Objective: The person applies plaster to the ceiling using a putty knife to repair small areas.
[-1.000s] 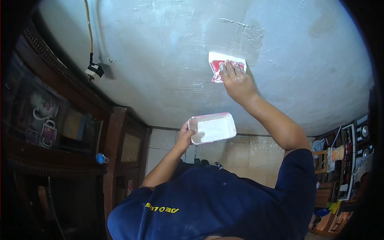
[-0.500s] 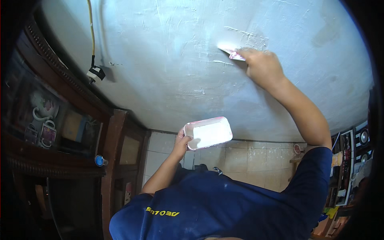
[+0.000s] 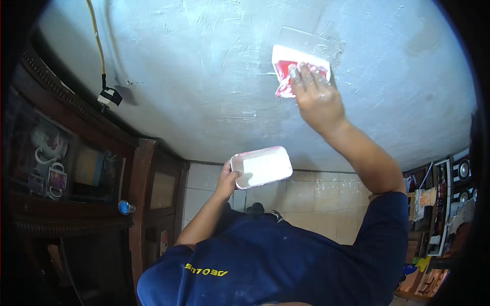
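Note:
My right hand (image 3: pixel 320 104) presses a red putty spreader (image 3: pixel 284 67) against the pale grey-blue wall (image 3: pixel 204 76), fingers laid over its back. White paste coats the spreader's edge and a lump clings to its lower left corner; smears are on my fingers too. Thin ridges and patches of the paste mark the wall around it. Lower down, my left hand (image 3: pixel 227 182) grips a white rectangular tub (image 3: pixel 242 164) by its left end, thumb over the rim. White paste (image 3: pixel 265 167) lies in the tub, which is tilted so its inside shows.
Along the left stands a dark wooden cabinet (image 3: pixel 145 178) with glass panes and cups behind them. A socket on a yellow cable (image 3: pixel 108 97) hangs against the wall. Spotted floor tiles (image 3: pixel 326 196) run along the wall's foot. Shelves with various items (image 3: pixel 434 204) stand at the right.
The spreader has turned from nearly edge-on to lying broad against the wall, its red back now showing. My right hand has rotated and shifted slightly down; the left hand and tub moved slightly left.

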